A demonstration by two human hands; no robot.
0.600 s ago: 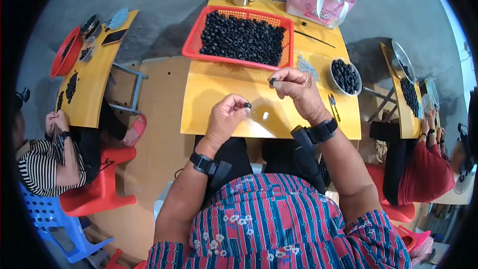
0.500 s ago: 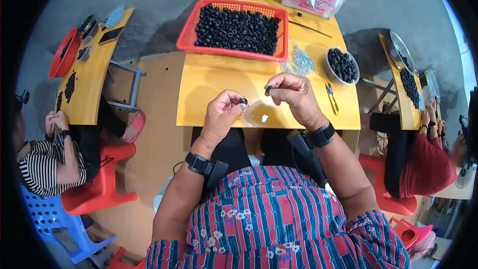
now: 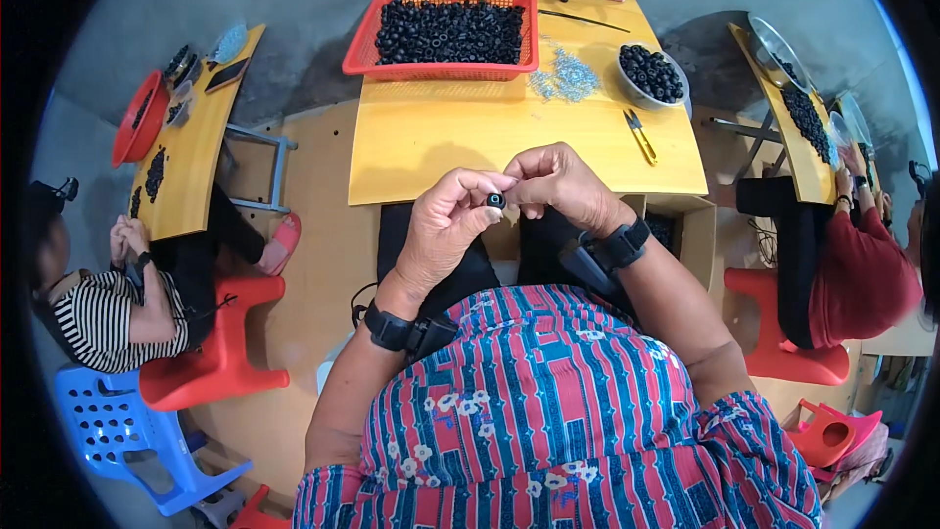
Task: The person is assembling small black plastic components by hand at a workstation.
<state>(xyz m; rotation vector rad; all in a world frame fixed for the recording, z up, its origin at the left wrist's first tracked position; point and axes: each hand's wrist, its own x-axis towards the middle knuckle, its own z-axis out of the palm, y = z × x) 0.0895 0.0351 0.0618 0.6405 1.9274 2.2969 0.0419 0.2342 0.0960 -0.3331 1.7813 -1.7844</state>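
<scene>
Left hand (image 3: 436, 225) is pinching black part (image 3: 495, 201) | right hand (image 3: 568, 186), earlier apart, is meeting left, grip unclear | both hovering by table's (image 3: 421, 132) near edge

Moderate, fairly even indoor light; a soft shadow on the surface (image 3: 392, 137) just beyond the hands (image 3: 434, 235); fisheye bending toward blackened edges.

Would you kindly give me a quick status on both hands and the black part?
Left hand pinching black part. Right hand close beside it, any grip hidden. Basket and bowl farther back on table.
</scene>
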